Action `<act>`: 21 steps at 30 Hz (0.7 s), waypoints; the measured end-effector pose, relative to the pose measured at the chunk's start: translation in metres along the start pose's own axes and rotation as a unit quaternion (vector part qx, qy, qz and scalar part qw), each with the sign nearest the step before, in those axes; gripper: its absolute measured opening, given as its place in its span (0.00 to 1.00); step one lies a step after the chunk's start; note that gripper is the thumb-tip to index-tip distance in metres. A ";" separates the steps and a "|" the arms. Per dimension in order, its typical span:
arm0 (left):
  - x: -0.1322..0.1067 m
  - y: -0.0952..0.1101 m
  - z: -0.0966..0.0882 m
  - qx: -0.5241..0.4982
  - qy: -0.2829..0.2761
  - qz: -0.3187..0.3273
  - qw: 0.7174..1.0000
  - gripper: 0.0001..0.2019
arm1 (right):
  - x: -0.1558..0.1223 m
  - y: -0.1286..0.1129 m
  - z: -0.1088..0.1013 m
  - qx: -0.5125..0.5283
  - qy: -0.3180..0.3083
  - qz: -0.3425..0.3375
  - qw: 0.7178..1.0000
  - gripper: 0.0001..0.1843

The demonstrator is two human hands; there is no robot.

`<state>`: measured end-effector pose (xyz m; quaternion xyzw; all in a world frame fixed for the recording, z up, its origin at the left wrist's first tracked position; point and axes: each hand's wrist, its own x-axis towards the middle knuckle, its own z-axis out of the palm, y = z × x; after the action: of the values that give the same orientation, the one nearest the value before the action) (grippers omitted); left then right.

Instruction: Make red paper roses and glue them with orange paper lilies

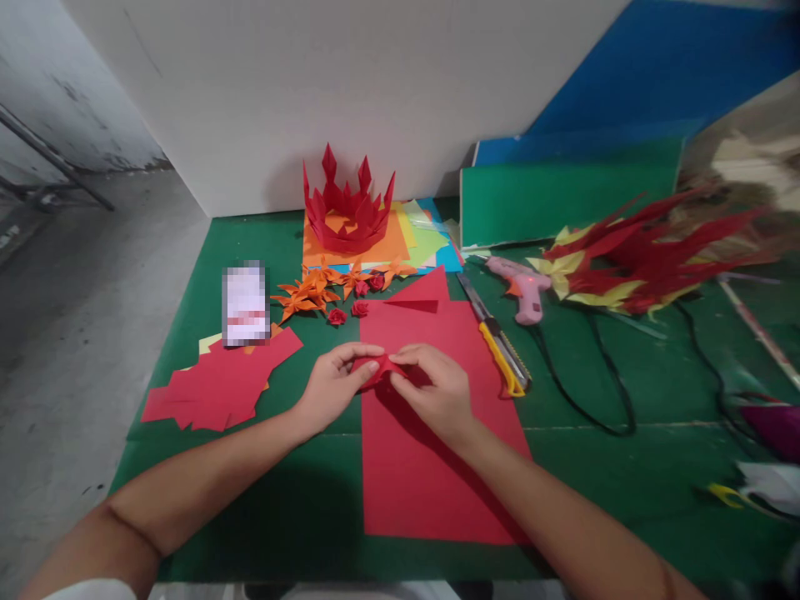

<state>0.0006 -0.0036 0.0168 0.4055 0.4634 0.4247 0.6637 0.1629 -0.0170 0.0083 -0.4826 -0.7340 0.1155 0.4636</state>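
Between my two hands is a small piece of folded red paper (386, 367), held above a large red sheet (447, 475). My left hand (341, 379) pinches its left side between thumb and fingers. On the right side, the thumb and fingertips of my right hand (434, 387) grip the same paper. The fingers cover much of the fold, so its full shape is hidden. Just beyond my hands lie small red paper roses (337, 317) and several orange paper flowers (309, 292). A loose red paper piece (422, 292) rests at the sheet's far edge.
A yellow utility knife (500, 354) and a pink glue gun (528, 287) with a black cord lie on the right. A red paper crown (350, 221) stands at the back. Red paper scraps (218, 383) and a blurred-out phone-like rectangle (246, 304) lie on the left.
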 end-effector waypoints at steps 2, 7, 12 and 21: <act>0.001 0.000 -0.001 0.017 0.000 0.011 1.000 0.13 | 0.000 0.000 0.000 -0.014 -0.004 -0.024 1.000 0.04; 0.002 -0.002 -0.003 0.055 -0.002 0.023 0.998 0.11 | 0.002 0.000 -0.001 -0.032 -0.022 -0.054 0.998 0.04; 0.003 -0.002 -0.004 0.083 0.001 0.030 0.996 0.09 | 0.002 0.001 -0.002 -0.063 -0.048 -0.100 0.992 0.03; 0.004 -0.005 -0.007 0.128 -0.017 0.048 0.990 0.13 | 0.003 -0.001 0.000 -0.132 -0.074 -0.134 0.979 0.05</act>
<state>-0.0042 -0.0002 0.0098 0.5160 0.4826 0.3859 0.5933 0.1627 -0.0151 0.0104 -0.4270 -0.8331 -0.0105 0.3514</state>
